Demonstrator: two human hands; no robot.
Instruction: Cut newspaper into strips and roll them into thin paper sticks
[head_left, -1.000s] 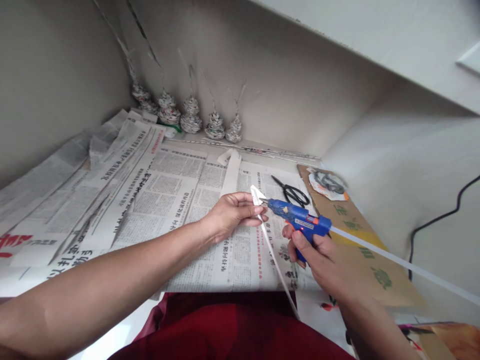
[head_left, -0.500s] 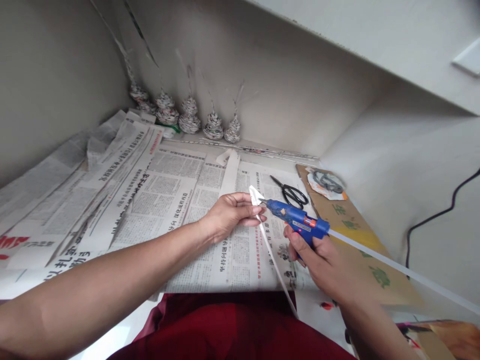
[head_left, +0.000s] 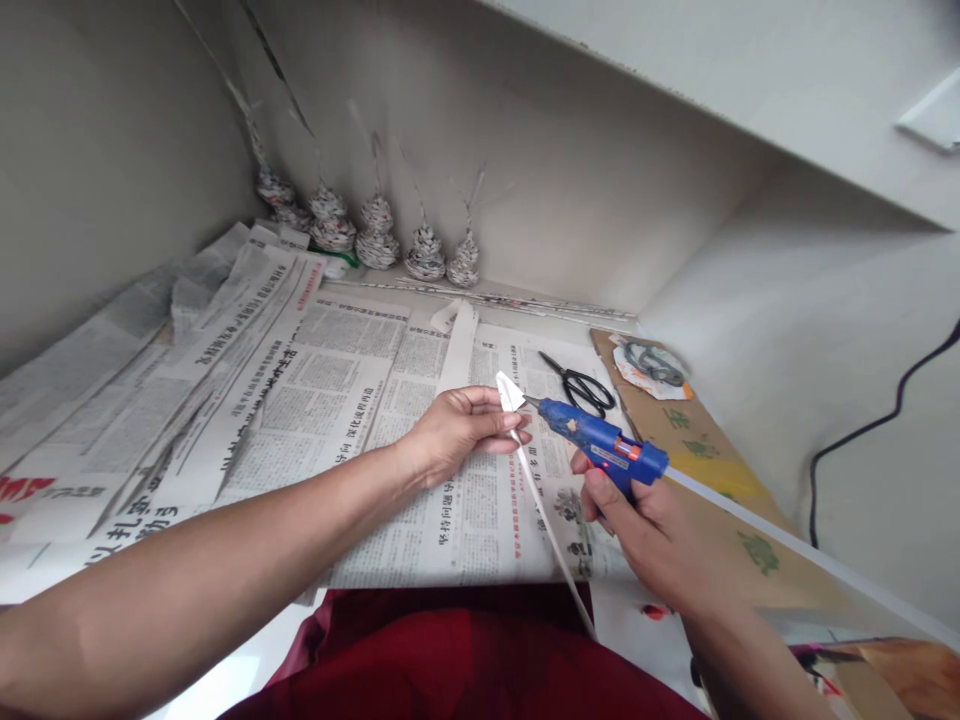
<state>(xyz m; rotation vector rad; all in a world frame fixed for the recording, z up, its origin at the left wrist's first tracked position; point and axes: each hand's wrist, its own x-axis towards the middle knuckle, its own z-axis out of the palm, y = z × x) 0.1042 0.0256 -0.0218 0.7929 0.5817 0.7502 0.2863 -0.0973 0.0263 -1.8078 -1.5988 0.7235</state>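
Note:
My left hand pinches a thin white paper strip close to its folded, pointed top end. The rest of the strip hangs down past the table's front edge to my lap. In my right hand is a blue hot glue gun, with the fingers wrapped round its handle. Its metal nozzle points left, right beside the white folded end; whether they touch I cannot tell. A long whitish glue stick sticks out of the gun's back.
Newspaper sheets cover the table. Black scissors lie behind the glue gun. On a cardboard piece at right rests a grey coil. Several woven paper gourd shapes stand along the back wall, near thin paper rods.
The glue gun has shifted slightly right, so its nozzle sits a little farther from the folded paper end. My left hand has stayed almost still.

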